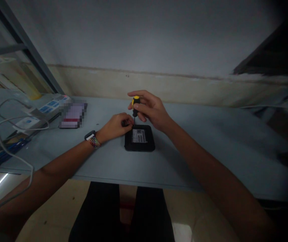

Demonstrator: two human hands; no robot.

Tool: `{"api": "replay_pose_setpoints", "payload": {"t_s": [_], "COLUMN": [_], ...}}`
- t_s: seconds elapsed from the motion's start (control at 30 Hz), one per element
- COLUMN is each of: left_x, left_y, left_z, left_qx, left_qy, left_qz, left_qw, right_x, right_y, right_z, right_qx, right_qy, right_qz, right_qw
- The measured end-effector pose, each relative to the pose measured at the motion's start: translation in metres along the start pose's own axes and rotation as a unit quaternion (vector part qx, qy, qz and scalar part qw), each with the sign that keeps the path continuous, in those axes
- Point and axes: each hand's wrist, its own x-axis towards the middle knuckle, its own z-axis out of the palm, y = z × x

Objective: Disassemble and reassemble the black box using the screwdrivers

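Note:
A flat black box (129, 144) with rounded corners and a white printed label (139, 136) lies on the table. My right hand (150, 107) is closed around a short yellow-and-black screwdriver (135, 106), held upright. Its thin shaft points down at the far left corner of the box. My left hand (117, 126) rests at that same corner, fingers curled together beside the screwdriver tip. Something small and dark shows between those fingers, too unclear to name. A dark watch and a colourful woven band (95, 139) circle my left wrist.
Left of my hands, a phone with a blurred-out screen (72, 116) lies beside a white power strip (49, 109). White cables (15, 155) loop over the table's left end. A wall (144, 80) stands behind the blue-grey table (101, 168), and a metal frame (35, 55) rises at the left.

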Motion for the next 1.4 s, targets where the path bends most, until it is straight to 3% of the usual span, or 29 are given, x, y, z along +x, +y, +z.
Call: {"api": "replay_pose_setpoints", "payload": {"t_s": [0.1,0.37,0.6,0.83,1.07,1.23,1.4], "left_x": [0.001,0.003,0.002,0.002,0.003,0.002,0.002], "left_y": [-0.002,-0.006,0.003,-0.001,0.0,-0.001,-0.002], "left_z": [-0.002,-0.005,-0.004,-0.003,-0.004,-0.004,-0.004], "left_qx": [-0.015,-0.051,-0.051,-0.057,-0.049,-0.064,-0.068], "left_qy": [-0.027,-0.069,-0.09,-0.093,-0.094,-0.094,-0.096], "left_qz": [-0.003,0.005,0.0,0.007,0.002,0.004,0.004], "left_qw": [1.0,0.996,0.995,0.994,0.994,0.994,0.993], "right_x": [-0.006,-0.016,-0.019,-0.02,-0.023,-0.022,-0.022], "right_y": [0.001,-0.005,-0.002,-0.005,-0.003,0.0,0.0], "right_z": [-0.002,0.002,-0.005,0.001,0.001,0.003,0.004], "right_qx": [0.015,-0.015,0.037,0.025,0.052,0.005,0.015], "right_qy": [-0.003,0.097,0.025,0.079,0.036,0.079,0.096], "right_qz": [-0.006,-0.017,-0.024,-0.041,-0.046,-0.076,-0.055], "right_qw": [1.0,0.995,0.999,0.996,0.997,0.994,0.994]}}
